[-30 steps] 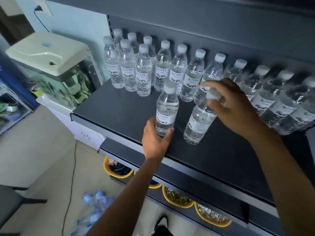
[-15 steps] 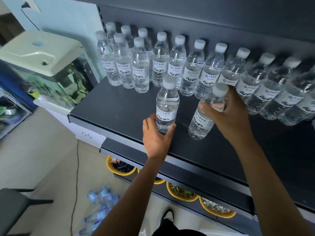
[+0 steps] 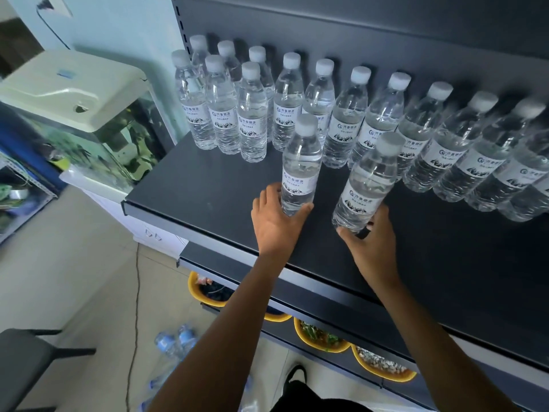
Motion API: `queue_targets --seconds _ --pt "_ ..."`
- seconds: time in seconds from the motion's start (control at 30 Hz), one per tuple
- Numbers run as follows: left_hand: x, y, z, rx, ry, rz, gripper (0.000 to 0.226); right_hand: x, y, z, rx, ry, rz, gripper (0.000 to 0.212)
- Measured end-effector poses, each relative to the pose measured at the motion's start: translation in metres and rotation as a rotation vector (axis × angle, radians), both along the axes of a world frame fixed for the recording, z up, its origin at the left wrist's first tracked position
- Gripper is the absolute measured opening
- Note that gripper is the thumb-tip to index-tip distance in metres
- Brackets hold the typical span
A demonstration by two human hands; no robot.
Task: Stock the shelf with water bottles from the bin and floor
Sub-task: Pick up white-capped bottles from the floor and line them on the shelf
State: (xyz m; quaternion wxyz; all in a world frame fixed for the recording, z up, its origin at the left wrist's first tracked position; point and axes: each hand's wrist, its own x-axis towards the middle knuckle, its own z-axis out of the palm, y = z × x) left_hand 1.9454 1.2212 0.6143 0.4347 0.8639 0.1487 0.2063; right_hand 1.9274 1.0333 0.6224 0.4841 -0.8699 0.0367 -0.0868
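A dark shelf [image 3: 208,185] carries a back row of several clear water bottles [image 3: 347,120] with white caps, plus a short second row at its left end. In front of them stand two more bottles. My left hand [image 3: 274,220] grips the base of the left bottle [image 3: 300,165], which stands upright. My right hand [image 3: 372,239] wraps the base of the right bottle [image 3: 367,185], which leans a little to the right. On the floor below lie more bottles with blue labels [image 3: 175,343].
A fish tank with a cream lid [image 3: 74,81] stands left of the shelf. Yellow bowls [image 3: 323,337] sit on the lower shelf. A dark chair [image 3: 26,358] is at the bottom left. A cable [image 3: 135,292] runs down across the floor. My shoe [image 3: 294,376] is below.
My right hand has slid from the cap and neck of the right bottle down to its base. The left hand stays on the left bottle's base.
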Motion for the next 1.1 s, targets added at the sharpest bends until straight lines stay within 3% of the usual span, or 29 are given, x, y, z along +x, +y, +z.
queue_targets --seconds 0.4,0.7,1.1 --pt "0.088 0.029 0.004 -0.086 0.059 0.149 0.057 0.096 0.073 -0.009 -0.135 -0.036 -0.005 0.073" --pt "0.099 0.026 -0.001 -0.052 0.029 0.277 0.065 0.13 0.106 -0.017 -0.306 -0.024 -0.108 0.076" --pt "0.102 0.026 -0.005 -0.015 0.05 0.269 0.055 0.132 0.102 -0.024 -0.204 -0.107 -0.122 0.058"
